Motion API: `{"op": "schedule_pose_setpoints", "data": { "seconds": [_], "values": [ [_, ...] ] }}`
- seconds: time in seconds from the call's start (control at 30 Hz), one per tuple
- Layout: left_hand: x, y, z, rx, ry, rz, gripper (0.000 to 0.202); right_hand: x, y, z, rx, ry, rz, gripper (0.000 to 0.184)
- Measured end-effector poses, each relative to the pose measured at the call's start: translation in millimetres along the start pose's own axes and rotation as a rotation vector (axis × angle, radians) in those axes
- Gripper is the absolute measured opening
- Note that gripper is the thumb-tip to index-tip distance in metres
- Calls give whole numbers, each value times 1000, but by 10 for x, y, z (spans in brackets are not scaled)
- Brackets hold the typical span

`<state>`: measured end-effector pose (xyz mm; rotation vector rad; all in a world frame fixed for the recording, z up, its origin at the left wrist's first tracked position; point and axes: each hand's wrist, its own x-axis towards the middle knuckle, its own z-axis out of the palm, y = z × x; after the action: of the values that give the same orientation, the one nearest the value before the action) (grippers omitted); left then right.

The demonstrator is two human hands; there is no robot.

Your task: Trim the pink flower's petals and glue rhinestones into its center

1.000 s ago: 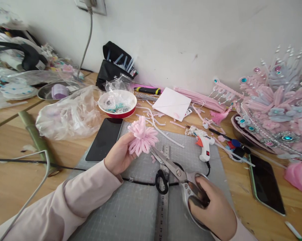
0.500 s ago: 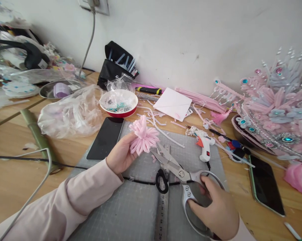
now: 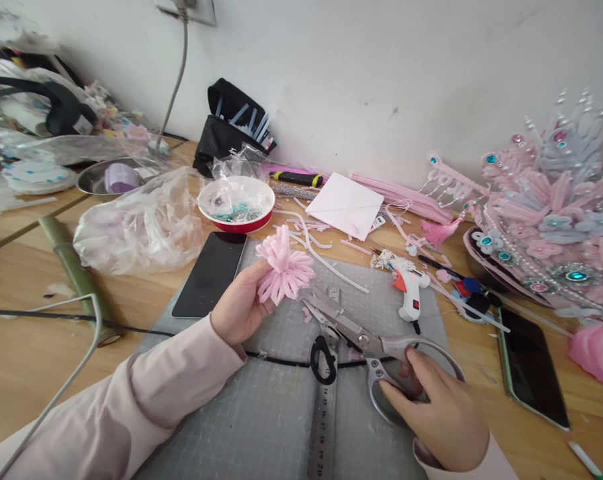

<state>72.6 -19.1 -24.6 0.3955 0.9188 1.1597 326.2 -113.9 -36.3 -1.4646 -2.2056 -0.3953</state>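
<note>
A pink looped flower [image 3: 284, 267], which looks made of fuzzy pipe cleaner, is pinched in my left hand [image 3: 242, 300] above the grey cutting mat [image 3: 221, 413]. My right hand [image 3: 444, 403] grips large silver scissors [image 3: 364, 340] by their handle loops. The scissor blades are nearly together, with their tips pointing at the flower's lower right side, a small gap away from it. Under the scissors lie a steel ruler [image 3: 322, 427] and a smaller pair of scissors with a black handle loop [image 3: 323, 360].
A white glue gun [image 3: 409, 293] lies at the mat's right, near a dark phone [image 3: 534, 367]. Another phone [image 3: 209, 277] rests at the left, below a red-rimmed bowl [image 3: 251, 227]. A jewelled pink headdress [image 3: 551, 233] stands at the right. A black cable crosses the mat.
The scissor blades have swung from apart to nearly together. My right hand has shifted slightly right with them. My left hand and the flower have barely moved.
</note>
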Motion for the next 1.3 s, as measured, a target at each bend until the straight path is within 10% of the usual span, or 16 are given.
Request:
{"op": "schedule_pose_setpoints", "data": {
  "seconds": [0.73,1.3],
  "values": [
    [-11,-46,-27,144,-37,68,23,-27,41,27,-2,47,-117,29],
    [-35,-13,45,38,-60,99,23,-51,-19,-7,285,-257,19,24]
  ]
}}
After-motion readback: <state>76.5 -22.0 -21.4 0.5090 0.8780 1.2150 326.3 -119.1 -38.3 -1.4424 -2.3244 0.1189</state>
